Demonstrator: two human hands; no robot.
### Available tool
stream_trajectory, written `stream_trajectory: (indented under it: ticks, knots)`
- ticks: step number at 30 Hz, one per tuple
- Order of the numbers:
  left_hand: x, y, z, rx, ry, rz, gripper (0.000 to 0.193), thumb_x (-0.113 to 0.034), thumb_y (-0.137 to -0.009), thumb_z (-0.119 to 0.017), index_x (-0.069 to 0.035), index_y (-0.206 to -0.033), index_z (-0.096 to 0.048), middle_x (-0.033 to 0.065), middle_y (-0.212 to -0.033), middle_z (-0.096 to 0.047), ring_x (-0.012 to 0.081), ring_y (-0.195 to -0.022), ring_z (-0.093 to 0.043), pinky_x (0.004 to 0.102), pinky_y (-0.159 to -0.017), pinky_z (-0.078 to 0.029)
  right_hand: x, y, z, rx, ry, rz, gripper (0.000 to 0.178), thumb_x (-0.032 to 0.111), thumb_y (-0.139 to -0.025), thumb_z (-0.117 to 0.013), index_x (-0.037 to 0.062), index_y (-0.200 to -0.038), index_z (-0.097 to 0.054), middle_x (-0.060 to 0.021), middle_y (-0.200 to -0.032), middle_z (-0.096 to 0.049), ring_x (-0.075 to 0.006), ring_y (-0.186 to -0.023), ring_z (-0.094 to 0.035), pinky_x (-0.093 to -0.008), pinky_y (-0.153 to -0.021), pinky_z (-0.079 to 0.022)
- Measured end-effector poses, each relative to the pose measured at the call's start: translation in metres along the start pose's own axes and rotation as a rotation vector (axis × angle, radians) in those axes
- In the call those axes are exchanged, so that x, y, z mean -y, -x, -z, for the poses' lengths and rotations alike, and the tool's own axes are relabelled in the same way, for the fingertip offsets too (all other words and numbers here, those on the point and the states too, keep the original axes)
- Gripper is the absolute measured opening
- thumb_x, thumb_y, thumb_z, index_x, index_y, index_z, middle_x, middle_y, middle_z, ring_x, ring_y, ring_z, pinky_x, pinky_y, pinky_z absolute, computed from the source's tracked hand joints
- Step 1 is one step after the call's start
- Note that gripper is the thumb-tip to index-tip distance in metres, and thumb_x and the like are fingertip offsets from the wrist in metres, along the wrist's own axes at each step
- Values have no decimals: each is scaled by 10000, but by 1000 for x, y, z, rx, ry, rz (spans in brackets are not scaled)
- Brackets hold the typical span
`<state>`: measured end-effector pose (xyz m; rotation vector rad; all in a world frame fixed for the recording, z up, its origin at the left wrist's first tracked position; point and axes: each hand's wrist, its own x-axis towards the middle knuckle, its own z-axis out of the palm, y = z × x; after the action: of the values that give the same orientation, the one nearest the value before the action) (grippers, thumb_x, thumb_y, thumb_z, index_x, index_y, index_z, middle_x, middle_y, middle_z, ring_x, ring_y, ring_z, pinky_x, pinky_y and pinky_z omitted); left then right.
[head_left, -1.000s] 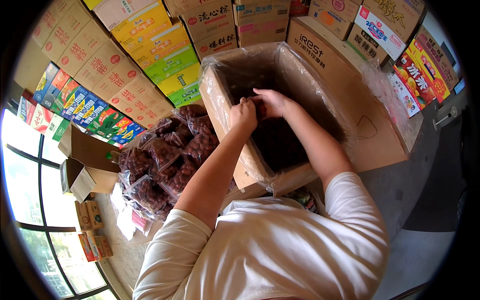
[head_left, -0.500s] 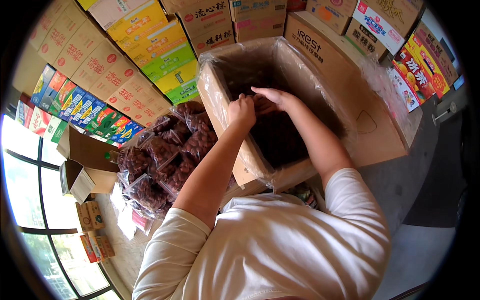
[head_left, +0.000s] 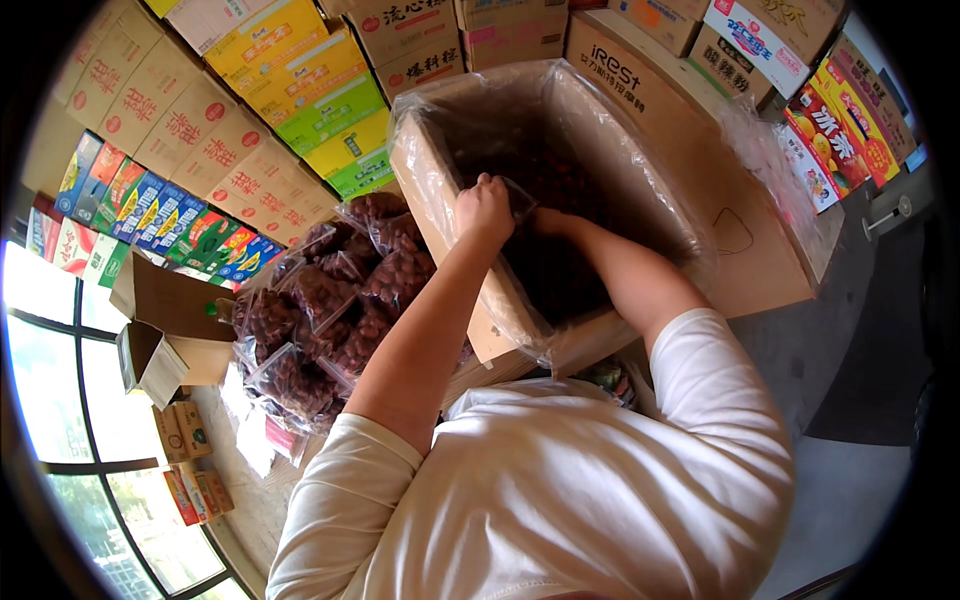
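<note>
Over the left wall of a big, plastic-lined cardboard box [head_left: 445, 232], my left hand [head_left: 484, 208] is closed on the edge of a clear plastic bag [head_left: 521, 200]. Close beside it, my right hand [head_left: 549, 222] reaches down into the box at the bag. Its fingers are lost in the shadow and behind the bag, so I cannot see what they grip. Dark red dates [head_left: 572, 190] lie loose inside the box, dimly lit. To the left of the box is a heap of clear zip bags [head_left: 335, 290] filled with such dates.
Stacked cartons [head_left: 300, 75] stand along the far side. A large flat carton [head_left: 745, 235] lies right of the box, with crumpled plastic film [head_left: 770, 165] on it. An open cardboard box [head_left: 185, 315] stands at the left, near a window [head_left: 60, 370].
My right hand has dropped from above the bag, where its fingers were stretched out, deeper into the box. My left hand has stayed nearly in place, gripping the bag.
</note>
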<state>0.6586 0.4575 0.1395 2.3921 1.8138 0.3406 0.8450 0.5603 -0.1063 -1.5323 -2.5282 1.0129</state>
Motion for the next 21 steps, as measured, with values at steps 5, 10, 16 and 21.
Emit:
stream_trajectory:
  ticks: [5, 10, 16, 21]
  knots:
    - [18, 0, -13, -30, -3, 63, 420, -269, -648, -738, -48, -968, -580, 115, -1000, -592, 282, -907, -620, 368, -783, -499, 114, 46, 10, 109, 35, -143, 546, 450, -796, -530, 96, -1212, -555, -176, -1264, -527, -322, -1159, -503, -455, -979, -340]
    - [6, 0, -7, -1, -24, 25, 306, -121, -673, -666, -58, -958, -576, 107, -1006, -589, 261, -902, -624, 347, -778, -490, 125, 64, 3, 140, 174, -179, 575, 478, -822, -486, 102, -1256, -517, -193, -1302, -487, -332, -1210, -455, -461, -1013, -301]
    - [3, 1, -3, 23, -41, 13, 289, -128, -705, -645, -50, -972, -571, 107, -1020, -584, 248, -901, -623, 334, -775, -481, 115, 58, -9, 211, -126, 168, 553, 396, -833, -531, 38, -1253, -503, -209, -1315, -469, -314, -1221, -439, -399, -1023, -319]
    - [3, 0, -7, 12, -40, 10, 352, -191, -674, -712, -44, -958, -565, 111, -1008, -590, 263, -914, -624, 353, -779, -495, 98, 42, -27, 385, -179, 99, 594, 377, -806, -572, 36, -1282, -471, -200, -1335, -446, -305, -1231, -424, -402, -1008, -340]
